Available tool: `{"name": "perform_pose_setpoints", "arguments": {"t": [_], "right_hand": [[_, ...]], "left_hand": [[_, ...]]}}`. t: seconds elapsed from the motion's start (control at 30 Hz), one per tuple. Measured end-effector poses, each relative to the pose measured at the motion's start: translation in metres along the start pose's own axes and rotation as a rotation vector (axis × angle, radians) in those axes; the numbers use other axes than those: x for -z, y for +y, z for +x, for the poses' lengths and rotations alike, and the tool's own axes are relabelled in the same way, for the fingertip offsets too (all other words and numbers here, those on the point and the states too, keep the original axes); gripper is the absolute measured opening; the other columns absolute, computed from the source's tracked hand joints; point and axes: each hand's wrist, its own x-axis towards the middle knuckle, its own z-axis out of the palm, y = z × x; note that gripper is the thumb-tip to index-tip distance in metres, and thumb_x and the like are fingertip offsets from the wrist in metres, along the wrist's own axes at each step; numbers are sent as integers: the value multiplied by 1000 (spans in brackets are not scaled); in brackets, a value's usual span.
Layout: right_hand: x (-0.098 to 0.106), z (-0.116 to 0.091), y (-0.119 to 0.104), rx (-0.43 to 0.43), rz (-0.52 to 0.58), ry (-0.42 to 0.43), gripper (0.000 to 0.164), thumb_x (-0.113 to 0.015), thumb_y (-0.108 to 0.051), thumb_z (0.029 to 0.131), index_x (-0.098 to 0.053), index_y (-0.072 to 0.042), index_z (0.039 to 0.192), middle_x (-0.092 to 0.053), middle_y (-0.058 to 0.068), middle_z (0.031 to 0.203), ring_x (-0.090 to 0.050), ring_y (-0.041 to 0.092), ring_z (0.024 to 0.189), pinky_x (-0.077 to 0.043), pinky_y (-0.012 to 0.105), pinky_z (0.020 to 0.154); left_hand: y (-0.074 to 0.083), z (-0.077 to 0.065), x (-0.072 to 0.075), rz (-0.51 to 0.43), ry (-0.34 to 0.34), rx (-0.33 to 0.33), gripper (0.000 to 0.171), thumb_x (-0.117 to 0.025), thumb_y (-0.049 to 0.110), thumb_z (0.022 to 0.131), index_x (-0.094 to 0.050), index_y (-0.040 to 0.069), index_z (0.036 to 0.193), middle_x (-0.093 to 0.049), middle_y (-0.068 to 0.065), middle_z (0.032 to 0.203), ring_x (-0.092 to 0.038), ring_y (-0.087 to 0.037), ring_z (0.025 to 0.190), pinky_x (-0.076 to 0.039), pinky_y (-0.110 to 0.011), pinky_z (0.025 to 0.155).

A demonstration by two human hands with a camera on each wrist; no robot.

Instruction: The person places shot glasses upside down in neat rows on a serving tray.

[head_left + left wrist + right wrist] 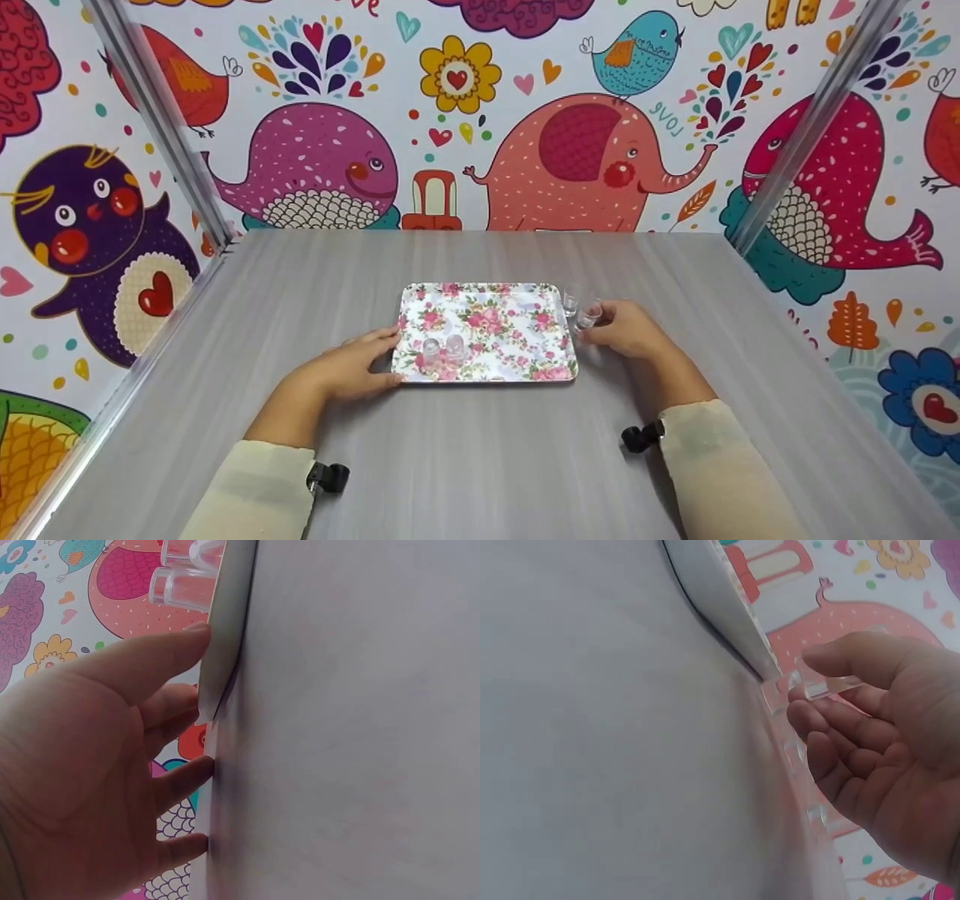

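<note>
A floral tray (510, 330) with pink roses on white lies on the table. Two small clear shot glasses stand on its front left part, one (430, 351) beside the other (455, 347). My left hand (349, 367) rests at the tray's left end, thumb at the front corner and fingers spread along the edge. Off the tray's right edge, my right hand (626, 330) pinches a clear shot glass (829, 686) between thumb and fingers. More clear glasses (795, 755) stand on the table by that hand; in the head view it partly hides them.
The grey wood-grain table (480, 450) runs back to a cartoon-printed wall (450, 150). Metal posts (169, 127) stand at both back corners. A black wrist camera (330, 478) sits on each sleeve cuff.
</note>
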Motion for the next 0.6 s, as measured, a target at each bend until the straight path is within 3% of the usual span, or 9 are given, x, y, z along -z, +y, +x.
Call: {"name": "perform_pose_setpoints", "arguments": {"t": [0.27,0.6], "right_hand": [[-19,1,-22,34,59,-28,32,-88,-19,87,-77,-7,115,-75,7,97,-62,17,86,-54,25,74],[-44,8,-55,25,54,-72,35,-89,-24,88,-77,-17,120,-73,6,100,-64,20,89,-57,26,74]], "left_hand": [[-1,-1,1,-11,-3,9,81,-69,48,102,-37,14,168,-27,-1,179,-24,-43,165,-22,-74,129],[0,-1,1,-5,2,8,80,-69,47,103,-38,13,168,-29,-3,179,-25,-43,165,-23,-73,129]]}}
